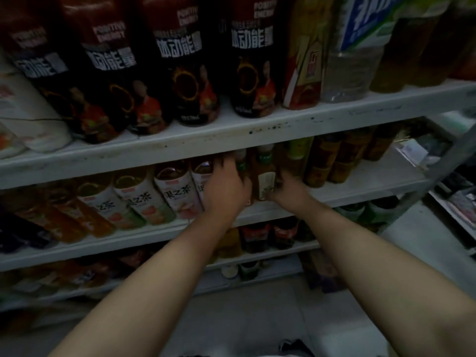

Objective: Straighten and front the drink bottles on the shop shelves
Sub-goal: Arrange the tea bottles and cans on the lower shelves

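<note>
**On the middle shelf, both hands at a green-capped tea bottle**

Nearest the camera, two bare forearms reach over the pale tiled floor [244, 318] to the front edge of the middle shelf [360, 194]. The left hand [226, 186] shows only its back. Its fingers [226, 163] curl into the row, but I cannot tell what they grip. The right hand [286, 189] curls its fingers [282, 177] against the label of the green-capped tea bottle [266, 176], which stands upright between the hands.

The bottle looks full, so probably heavy, with stiff plastic under a slick sleeve. The body at label height seems the surest hold for turning it.

Fruit-tea bottles [177, 191] line the shelf's left, and dark amber bottles [324, 161] its right. Above, energy-drink bottles [185, 73] stand on the scuffed white upper shelf [180, 148]. The light is dim.
</note>
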`<state>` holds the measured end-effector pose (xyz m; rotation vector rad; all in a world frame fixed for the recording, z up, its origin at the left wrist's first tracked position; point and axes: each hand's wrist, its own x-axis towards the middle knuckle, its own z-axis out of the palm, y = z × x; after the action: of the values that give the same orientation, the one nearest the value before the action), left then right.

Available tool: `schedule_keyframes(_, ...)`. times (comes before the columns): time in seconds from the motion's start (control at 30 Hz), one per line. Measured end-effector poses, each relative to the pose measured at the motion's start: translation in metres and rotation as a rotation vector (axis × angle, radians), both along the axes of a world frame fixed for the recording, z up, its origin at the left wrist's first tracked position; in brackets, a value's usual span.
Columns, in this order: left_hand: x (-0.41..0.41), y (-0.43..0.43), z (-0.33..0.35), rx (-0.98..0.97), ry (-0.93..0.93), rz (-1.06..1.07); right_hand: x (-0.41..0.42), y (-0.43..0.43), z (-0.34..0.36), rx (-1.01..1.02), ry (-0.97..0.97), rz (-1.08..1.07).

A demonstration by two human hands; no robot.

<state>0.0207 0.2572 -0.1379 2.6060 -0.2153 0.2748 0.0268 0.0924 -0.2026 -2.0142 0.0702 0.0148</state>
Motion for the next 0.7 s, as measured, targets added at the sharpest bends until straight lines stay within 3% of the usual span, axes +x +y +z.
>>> schedule_keyframes(0.17, 0.013, -0.008, 0.011, 0.0, 0.076, 0.048, 0.017, -0.011, -0.008, 0.002, 0.064, 0.052)
schedule_keyframes(0.7, 0.008, -0.005, 0.012, -0.007, -0.025, 0.011, 0.018, -0.043, -0.016, -0.067, 0.138, 0.17)
